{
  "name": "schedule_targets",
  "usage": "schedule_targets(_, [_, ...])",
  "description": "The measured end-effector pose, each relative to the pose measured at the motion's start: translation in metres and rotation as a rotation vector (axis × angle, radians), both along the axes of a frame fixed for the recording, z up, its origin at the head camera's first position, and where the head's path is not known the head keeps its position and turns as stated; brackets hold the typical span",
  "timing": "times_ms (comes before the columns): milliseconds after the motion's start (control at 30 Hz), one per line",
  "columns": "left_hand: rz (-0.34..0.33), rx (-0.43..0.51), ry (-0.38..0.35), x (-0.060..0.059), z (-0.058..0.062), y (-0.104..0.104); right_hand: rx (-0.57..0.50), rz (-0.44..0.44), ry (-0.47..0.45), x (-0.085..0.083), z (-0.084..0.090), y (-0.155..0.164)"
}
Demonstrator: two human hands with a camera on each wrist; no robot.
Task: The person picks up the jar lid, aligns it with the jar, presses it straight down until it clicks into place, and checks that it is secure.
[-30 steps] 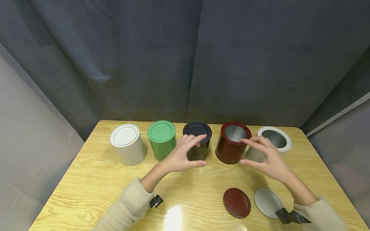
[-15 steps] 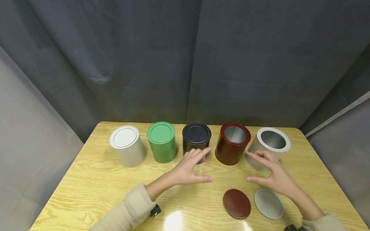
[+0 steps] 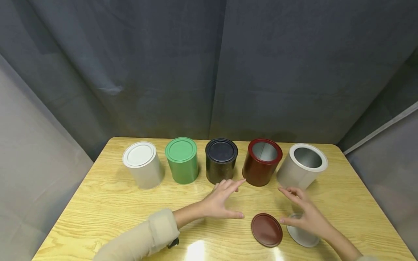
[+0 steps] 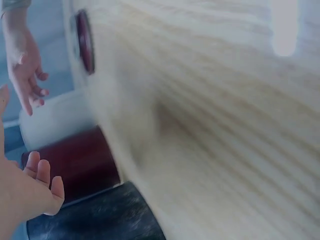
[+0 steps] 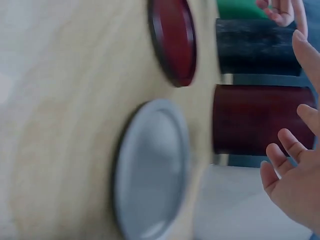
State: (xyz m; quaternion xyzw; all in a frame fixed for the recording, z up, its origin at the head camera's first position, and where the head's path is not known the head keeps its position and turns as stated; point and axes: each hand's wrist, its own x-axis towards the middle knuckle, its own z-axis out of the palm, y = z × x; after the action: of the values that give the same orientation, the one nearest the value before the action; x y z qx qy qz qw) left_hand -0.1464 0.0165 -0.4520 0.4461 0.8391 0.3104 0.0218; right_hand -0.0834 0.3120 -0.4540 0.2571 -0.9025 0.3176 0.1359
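- Wooden table (image 3: pixel 107 203): five cans in a row.
- Left hand (image 3: pixel 219 200) loose, empty, near black can (image 3: pixel 221 161).
- Right hand (image 3: pixel 307 214) relaxed above grey lid (image 3: pixel 302 237), apparently not touching.

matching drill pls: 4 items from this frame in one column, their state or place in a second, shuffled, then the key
Items
1. black can
2. dark red can
3. dark red lid
4. green can

State or place
A. lies flat on the table between the two hands
B. upright, open, bare metal inside
C. second from the left of the row, lid on
D. middle of the row, lid on

Pairs: 1-D, 2-B, 3-A, 4-C
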Motion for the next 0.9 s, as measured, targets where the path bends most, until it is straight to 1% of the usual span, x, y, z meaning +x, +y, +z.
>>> schedule_targets(167, [-0.032, -0.037, 0.033, 0.002, -0.016, 0.006, 0.032, 0.013, -0.006, 0.003, -0.017, 0.001])
schedule_targets(300, [-0.054, -0.108, -0.006, 0.003, -0.025, 0.011, 0.082, 0.031, -0.005, 0.004, -0.028, 0.003])
schedule_targets(433, [-0.107, -0.211, -0.032, 0.004, -0.033, 0.015, 0.120, 0.024, -0.056, 0.009, -0.036, 0.005])
schedule_targets(567, [-0.143, -0.263, -0.047, 0.005, -0.038, 0.020, 0.171, -0.010, -0.097, 0.013, -0.041, 0.005])
schedule_targets(733, [-0.146, -0.298, -0.069, 0.005, -0.042, 0.027, 0.225, -0.037, -0.086, 0.014, -0.046, 0.004])
schedule_targets(900, [-0.140, -0.373, -0.044, 0.004, -0.047, 0.033, 0.255, -0.037, -0.098, 0.013, -0.051, 0.004])
